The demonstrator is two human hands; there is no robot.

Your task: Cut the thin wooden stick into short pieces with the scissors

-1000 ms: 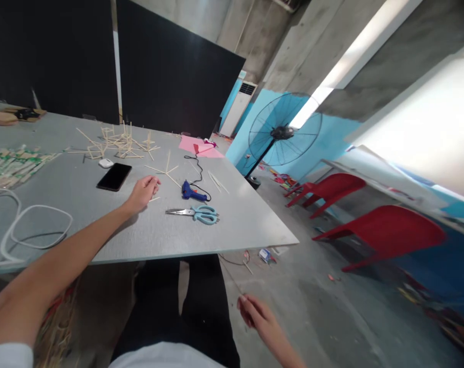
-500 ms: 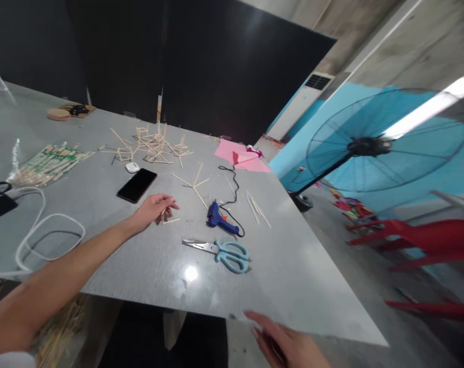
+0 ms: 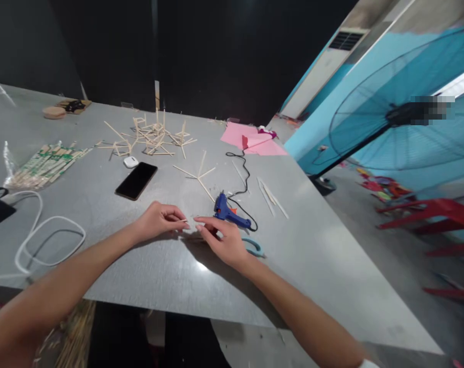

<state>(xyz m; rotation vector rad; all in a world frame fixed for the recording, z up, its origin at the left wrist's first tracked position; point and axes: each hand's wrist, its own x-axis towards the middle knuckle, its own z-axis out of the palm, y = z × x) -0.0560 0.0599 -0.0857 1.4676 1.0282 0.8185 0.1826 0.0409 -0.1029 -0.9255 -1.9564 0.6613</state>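
My left hand (image 3: pixel 159 221) rests on the grey table (image 3: pixel 101 245) with its fingers pinched on a short wooden stick (image 3: pixel 184 221). My right hand (image 3: pixel 224 239) lies just right of it, fingers curled over the light blue scissors (image 3: pixel 253 247), whose handles peek out beside it. Whether it grips them is not clear. A blue glue gun (image 3: pixel 228 213) with a black cord lies just beyond my right hand. A joined cluster of sticks (image 3: pixel 197 176) lies farther back.
A black phone (image 3: pixel 136 180) and a small white case (image 3: pixel 131 162) lie left of centre. Stick structures (image 3: pixel 153 136) stand at the back, pink paper (image 3: pixel 250 140) at the far right corner, packed sticks (image 3: pixel 43 164) and a white cable (image 3: pixel 40 240) at left. A large fan (image 3: pixel 408 117) stands right.
My right hand rose from below the table edge and landed on the scissors beside my left hand. My left hand closed on a short stick. The view swung left and down.
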